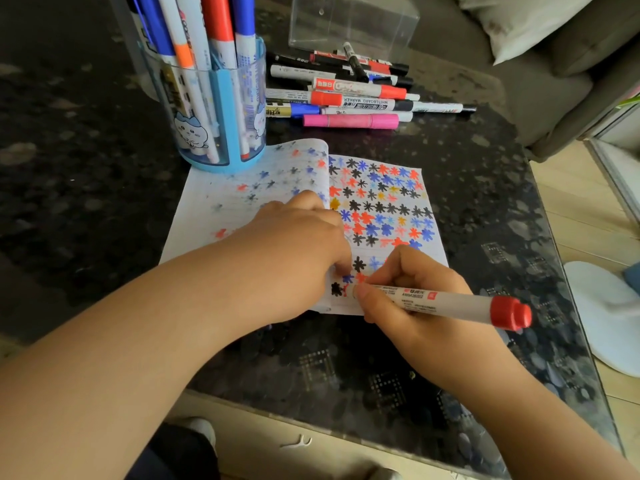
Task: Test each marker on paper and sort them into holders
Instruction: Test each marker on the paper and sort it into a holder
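Observation:
My right hand (408,292) grips a white marker with a red end cap (450,304), its tip down on the lower part of an open notebook (214,202) covered in red, blue and black star marks. My left hand (294,244) rests on the notebook's middle, fingers pressing the page beside the marker tip. A blue holder with a cartoon cat (218,109) stands at the notebook's top left, filled with several markers. A clear box-shaped holder (353,22) stands farther back. Several loose markers (349,95) lie in a pile between them.
The dark speckled table (86,185) ends close to me and at the right. A grey sofa with a pillow (540,32) is behind it. A white slipper (606,313) lies on the wooden floor to the right.

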